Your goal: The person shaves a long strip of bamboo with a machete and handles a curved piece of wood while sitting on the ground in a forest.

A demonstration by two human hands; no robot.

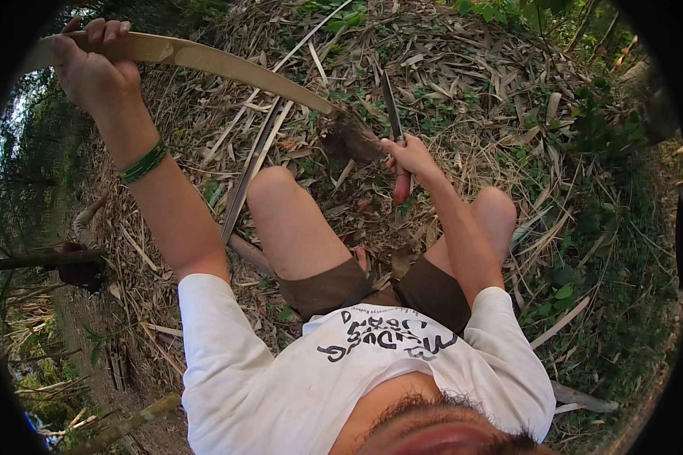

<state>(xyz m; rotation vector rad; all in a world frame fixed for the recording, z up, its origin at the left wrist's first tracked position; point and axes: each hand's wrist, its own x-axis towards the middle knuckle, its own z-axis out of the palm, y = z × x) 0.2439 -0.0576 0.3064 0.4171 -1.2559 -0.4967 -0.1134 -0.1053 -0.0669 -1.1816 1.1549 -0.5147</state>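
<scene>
My left hand [97, 72], raised at the upper left, is closed around a long, pale bamboo strip [220, 64]. The strip is broad and flat, with a joint line across it. Its far end slants down to the right and meets a dark, rough wood stump [349, 136] in front of my knees; whether it rests on or against the stump I cannot tell. Just right of the stump, my right hand [413, 158] grips a knife [391, 106] with a reddish handle. The long, dark blade points up and away from me, apart from the strip.
Narrow split strips [259, 144] lie on the ground left of the stump. Dry leaves [463, 68] cover the soil, with green plants [577, 235] at the right. A dark branch [42, 260] juts in at the left. My bent knees [273, 186] flank the stump.
</scene>
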